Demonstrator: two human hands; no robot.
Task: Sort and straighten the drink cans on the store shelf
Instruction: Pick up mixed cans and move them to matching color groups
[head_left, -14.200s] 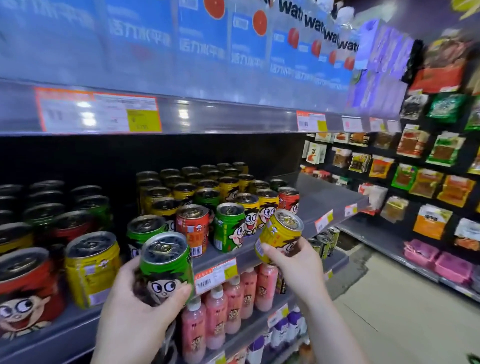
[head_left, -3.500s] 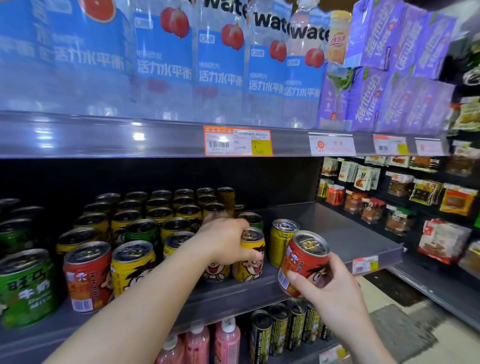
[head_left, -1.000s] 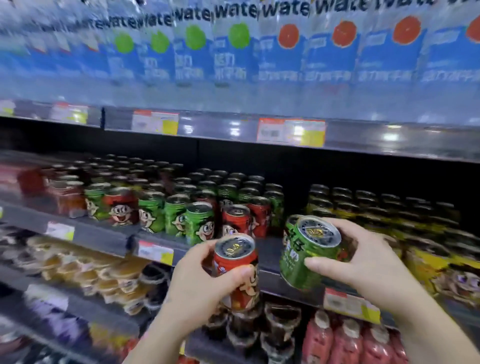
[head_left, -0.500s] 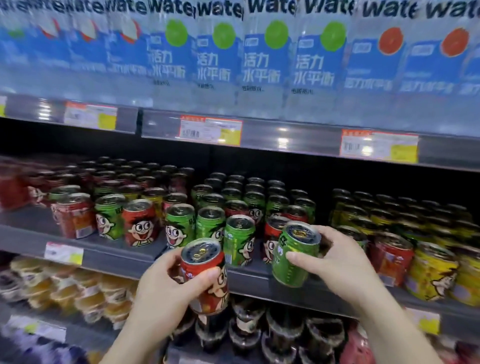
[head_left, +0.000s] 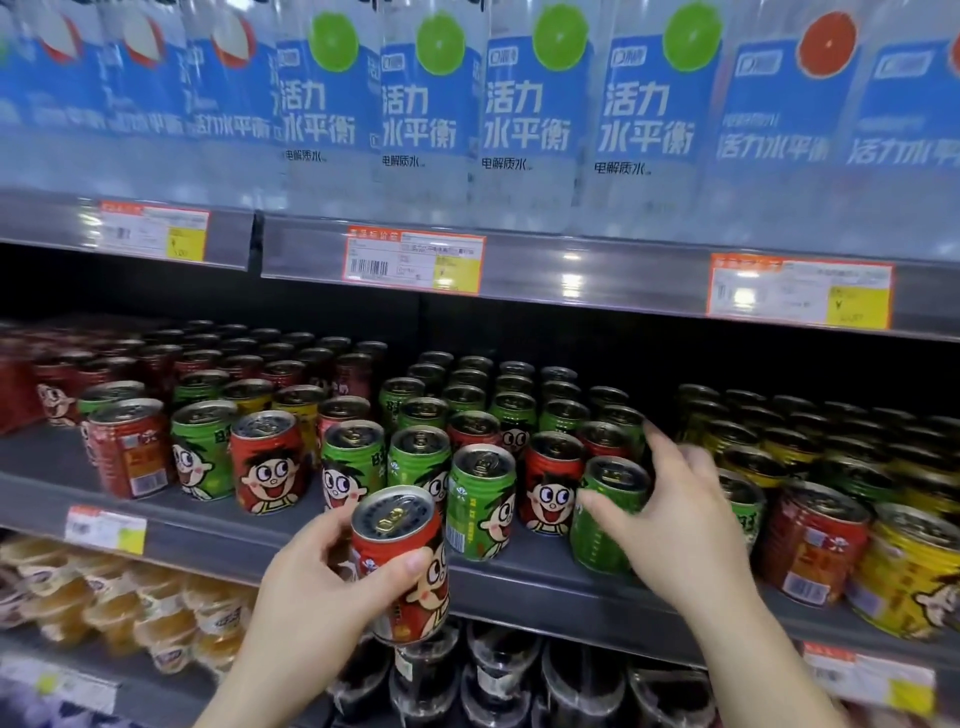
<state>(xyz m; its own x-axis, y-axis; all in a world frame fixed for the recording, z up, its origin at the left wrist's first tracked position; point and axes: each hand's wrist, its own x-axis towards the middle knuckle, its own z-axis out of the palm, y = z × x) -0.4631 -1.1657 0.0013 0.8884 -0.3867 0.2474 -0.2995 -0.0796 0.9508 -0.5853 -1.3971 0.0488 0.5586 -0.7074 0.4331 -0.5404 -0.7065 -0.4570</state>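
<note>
Gripping a red cartoon-faced drink can (head_left: 402, 564) in our left hand (head_left: 317, 592), our right hand (head_left: 670, 525) clasps a green drink can (head_left: 605, 514) on the grey metal shelf (head_left: 519, 577).

Across the top of the frame we read 活力水平衡 and, smaller, 电解质水 on the blue bottle labels (head_left: 524, 119), while the orange price tags (head_left: 414, 261) on the shelf rail stay too blurred for us.

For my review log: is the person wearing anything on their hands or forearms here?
No. The left hand and right hand are bare, with no gloves, rings, watch or bracelets in view. Both forearms are uncovered down to the frame's bottom edge, no sleeves showing. The visible fingernails look short and unpainted.
</note>
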